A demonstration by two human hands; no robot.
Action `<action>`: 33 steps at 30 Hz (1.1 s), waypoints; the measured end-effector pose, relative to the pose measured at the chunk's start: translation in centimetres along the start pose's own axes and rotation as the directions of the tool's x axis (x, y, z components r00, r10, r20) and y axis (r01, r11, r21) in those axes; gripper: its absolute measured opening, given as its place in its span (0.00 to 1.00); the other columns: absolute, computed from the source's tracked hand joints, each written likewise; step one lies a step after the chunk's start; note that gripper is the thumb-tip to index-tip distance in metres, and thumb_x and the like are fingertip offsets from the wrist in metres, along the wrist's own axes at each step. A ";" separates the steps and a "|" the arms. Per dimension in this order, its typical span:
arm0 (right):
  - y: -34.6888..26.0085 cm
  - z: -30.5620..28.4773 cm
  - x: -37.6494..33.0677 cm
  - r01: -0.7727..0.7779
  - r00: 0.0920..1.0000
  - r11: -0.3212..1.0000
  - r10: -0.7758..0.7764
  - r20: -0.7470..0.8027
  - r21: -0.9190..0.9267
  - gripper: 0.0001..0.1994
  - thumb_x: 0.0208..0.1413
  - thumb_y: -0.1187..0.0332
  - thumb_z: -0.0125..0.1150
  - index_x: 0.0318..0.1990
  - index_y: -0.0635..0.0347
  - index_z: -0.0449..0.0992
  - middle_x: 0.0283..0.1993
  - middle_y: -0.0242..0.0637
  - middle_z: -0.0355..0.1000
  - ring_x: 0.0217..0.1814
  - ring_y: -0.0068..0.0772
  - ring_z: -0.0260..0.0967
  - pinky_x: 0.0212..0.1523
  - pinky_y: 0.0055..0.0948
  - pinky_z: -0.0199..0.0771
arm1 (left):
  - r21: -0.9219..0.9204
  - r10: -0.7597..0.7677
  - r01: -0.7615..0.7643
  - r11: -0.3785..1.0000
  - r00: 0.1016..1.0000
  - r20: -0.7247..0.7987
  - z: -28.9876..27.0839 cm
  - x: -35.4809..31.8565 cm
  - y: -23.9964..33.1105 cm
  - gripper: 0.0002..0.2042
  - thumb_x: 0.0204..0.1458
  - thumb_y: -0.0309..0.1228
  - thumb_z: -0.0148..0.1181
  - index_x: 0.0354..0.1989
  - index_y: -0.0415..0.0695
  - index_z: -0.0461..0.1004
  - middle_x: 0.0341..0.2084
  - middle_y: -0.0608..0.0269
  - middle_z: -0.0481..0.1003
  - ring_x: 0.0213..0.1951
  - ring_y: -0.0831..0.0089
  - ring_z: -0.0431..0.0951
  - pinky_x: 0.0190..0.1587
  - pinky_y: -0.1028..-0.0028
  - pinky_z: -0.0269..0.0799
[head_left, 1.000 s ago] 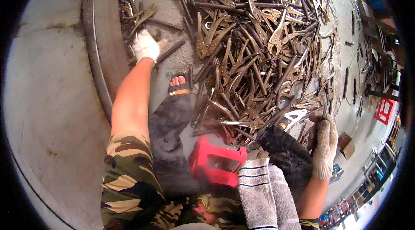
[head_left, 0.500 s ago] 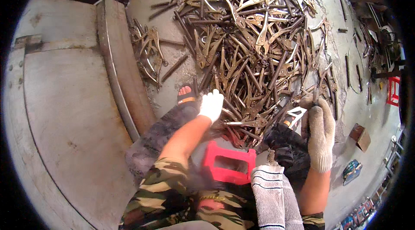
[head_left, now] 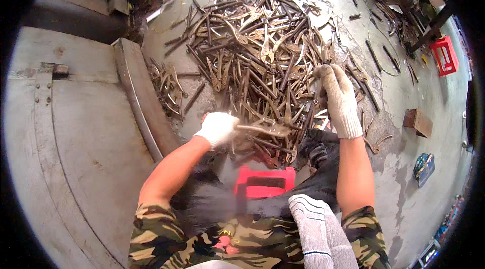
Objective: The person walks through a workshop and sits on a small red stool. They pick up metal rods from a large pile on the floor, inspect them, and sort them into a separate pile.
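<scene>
My left hand (head_left: pixel 217 130), in a white glove, is closed around one end of a pair of metal pliers (head_left: pixel 268 130). The pliers point right, over the near side of a big heap of pliers and dark rods (head_left: pixel 268 51). At the heap's right side is my right hand (head_left: pixel 337 97), in a dirtier off-white glove. Its fingers are curled together, with the dark end of a rod-like piece (head_left: pixel 327 62) showing at their tips; the rest of that piece is hidden.
A red plastic stool (head_left: pixel 288 180) stands between my legs. Left of the heap runs a metal-edged ledge (head_left: pixel 141 102). On the floor at right lie a brown block (head_left: pixel 418 122), a blue coiled item (head_left: pixel 423 169) and several loose rods; another red stool (head_left: pixel 444 55) is farther off.
The view has shifted. My right hand has reached forward and left to the heap's side. My left hand, earlier at the heap's near edge, now holds the pliers sideways.
</scene>
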State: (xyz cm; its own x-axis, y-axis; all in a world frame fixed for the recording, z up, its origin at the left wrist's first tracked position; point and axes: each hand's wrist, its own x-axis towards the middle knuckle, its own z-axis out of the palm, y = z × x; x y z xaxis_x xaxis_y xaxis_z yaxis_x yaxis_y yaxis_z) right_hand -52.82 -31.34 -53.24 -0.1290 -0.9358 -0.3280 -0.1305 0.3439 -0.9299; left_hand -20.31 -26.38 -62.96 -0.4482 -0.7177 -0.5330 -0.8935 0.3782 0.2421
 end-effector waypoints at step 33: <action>1.0 7.6 -25.7 0.196 0.561 0.953 0.086 0.823 -0.233 0.15 0.58 0.66 0.71 0.47 0.64 0.77 0.36 0.32 0.77 0.40 0.17 0.69 0.44 0.29 0.75 | -0.745 -0.366 -0.189 -0.639 0.927 0.079 3.8 -16.5 14.0 0.25 0.62 0.56 0.60 0.46 0.41 0.76 0.22 0.70 0.72 0.21 0.79 0.71 0.23 0.76 0.71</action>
State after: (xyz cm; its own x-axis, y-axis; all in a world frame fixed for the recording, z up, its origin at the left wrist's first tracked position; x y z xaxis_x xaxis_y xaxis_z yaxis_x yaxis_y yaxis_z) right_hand -42.21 -7.56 -47.03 0.7256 -0.5593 -0.4009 -0.3785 0.1622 -0.9113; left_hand -25.27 -7.01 -53.83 -0.0861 -0.7575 -0.6471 0.6352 -0.5421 0.5501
